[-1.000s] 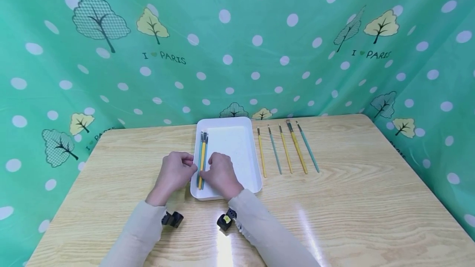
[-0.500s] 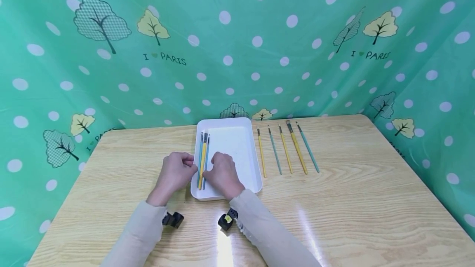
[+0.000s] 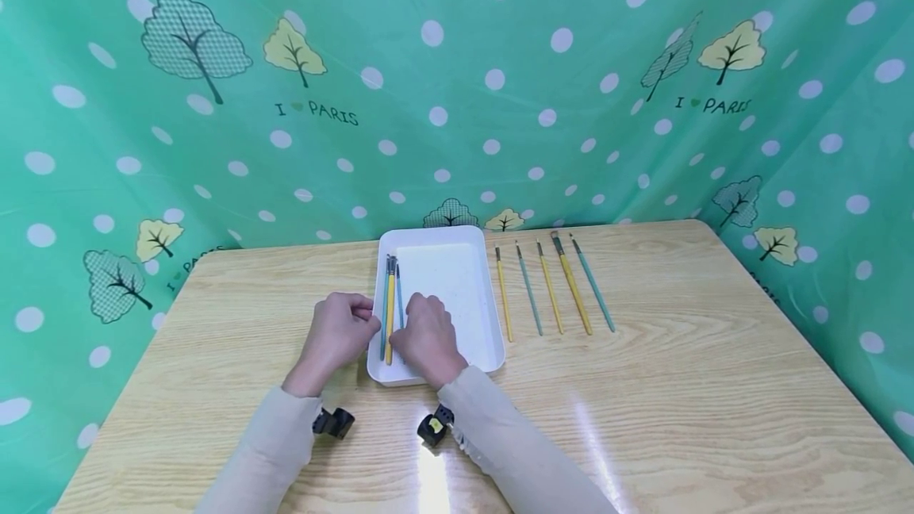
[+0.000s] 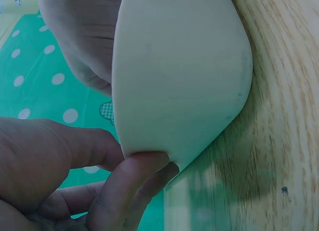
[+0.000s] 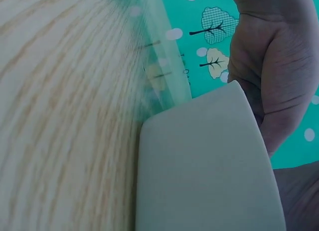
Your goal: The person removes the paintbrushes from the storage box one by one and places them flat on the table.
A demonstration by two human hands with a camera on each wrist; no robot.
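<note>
A white tray point(image 3: 453, 276) lies on the table, its long side pointing away from me. My left hand point(image 3: 339, 326) grips the tray's left side; in the left wrist view its thumb is inside the rim and its fingers point(image 4: 132, 176) press the outer wall. Along that side inside the tray lie a blue paintbrush point(image 3: 385, 304), a yellow paintbrush point(image 3: 390, 300) and a thin blue paintbrush point(image 3: 400, 292), bristles away from me. My right hand point(image 3: 428, 335) reaches into the tray, thumb at the yellow handle's lower part; its fingertips are hidden in both views.
Right of the tray, several yellow and blue paintbrushes lie in a spaced row, among them a thick yellow paintbrush point(image 3: 571, 284) and a blue paintbrush point(image 3: 591, 280). A green dotted curtain point(image 3: 493, 133) stands behind the wooden table point(image 3: 643, 403).
The thin blue paintbrush's lower end has shifted right, so it slants away from the yellow one. The yellow paintbrush has swung slightly, and my right thumb has moved slightly right. My left hand stays put.
</note>
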